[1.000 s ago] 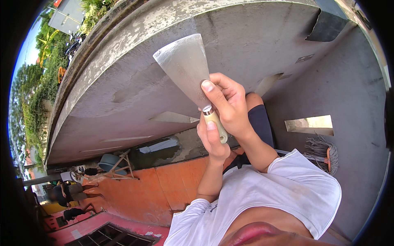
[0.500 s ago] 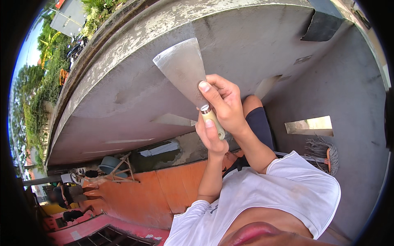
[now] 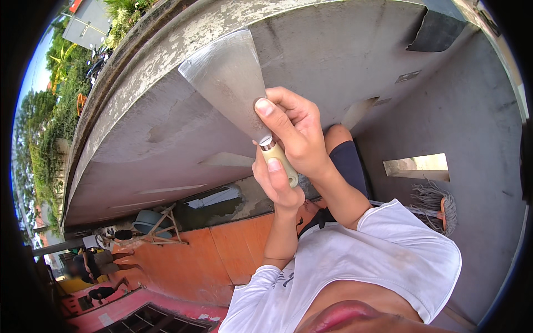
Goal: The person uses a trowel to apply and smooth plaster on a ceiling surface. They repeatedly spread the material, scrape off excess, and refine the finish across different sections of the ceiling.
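A wide metal scraper blade (image 3: 225,83) lies flat against the grey plastered wall (image 3: 139,139). Its pale wooden handle (image 3: 282,164), with a metal ferrule, runs down into my hands. My right hand (image 3: 300,133) wraps the top of the handle, its thumb pressing on the base of the blade. Just below it, my left hand (image 3: 272,180) grips the lower part of the handle. Both forearms rise from my white sleeves.
A string mop (image 3: 438,202) leans at the right. Orange tiles (image 3: 222,250) lie below the wall, with a wooden trestle (image 3: 161,227) and a grey tub (image 3: 145,219) on them. People (image 3: 94,261) stand at the far left, with greenery (image 3: 50,111) beyond.
Both hands and the scraper have slid slightly left along the wall. The grip is the same.
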Available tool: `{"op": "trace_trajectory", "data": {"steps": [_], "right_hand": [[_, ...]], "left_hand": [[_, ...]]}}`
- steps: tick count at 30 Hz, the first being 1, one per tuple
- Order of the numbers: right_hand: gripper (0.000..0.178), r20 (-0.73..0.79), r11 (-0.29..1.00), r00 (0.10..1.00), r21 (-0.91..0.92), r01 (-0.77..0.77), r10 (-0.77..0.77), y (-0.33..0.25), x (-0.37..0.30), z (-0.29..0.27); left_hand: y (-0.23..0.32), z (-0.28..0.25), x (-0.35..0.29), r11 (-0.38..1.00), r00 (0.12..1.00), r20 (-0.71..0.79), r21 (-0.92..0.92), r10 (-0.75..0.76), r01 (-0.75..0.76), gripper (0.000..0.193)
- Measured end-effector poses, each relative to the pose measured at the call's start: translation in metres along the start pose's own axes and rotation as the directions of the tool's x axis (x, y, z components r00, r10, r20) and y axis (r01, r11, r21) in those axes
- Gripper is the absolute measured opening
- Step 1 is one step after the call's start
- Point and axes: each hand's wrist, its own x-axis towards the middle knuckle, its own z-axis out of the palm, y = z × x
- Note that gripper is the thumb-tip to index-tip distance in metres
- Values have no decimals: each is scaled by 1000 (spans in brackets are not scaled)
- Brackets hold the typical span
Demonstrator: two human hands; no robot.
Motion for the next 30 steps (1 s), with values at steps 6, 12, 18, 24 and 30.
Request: {"op": "trace_trajectory", "data": {"steps": [6, 12, 18, 24, 30], "right_hand": [[22, -18, 997, 1000, -78, -17, 16, 7, -8, -9], [21, 5, 999, 1000, -32, 1, -1, -6, 2, -2], [23, 5, 1000, 1000, -29, 6, -5, -6, -3, -3], [22, 12, 999, 1000, 27, 25, -25, -11, 10, 3], [22, -33, 998, 999, -55, 13, -15, 1, -6, -3]], "left_hand": [[-12, -5, -15, 997, 997, 15, -13, -69, 70, 54], [-8, 1, -4, 999, 1000, 4, -32, -29, 29, 57], [-5, 0, -9, 999, 999, 1, -11, -32, 32, 57], [6, 1, 7, 998, 998, 17, -3, -61, 61, 58], [-14, -4, -12, 1000, 1000, 23, -4, -10, 10, 58]]}}
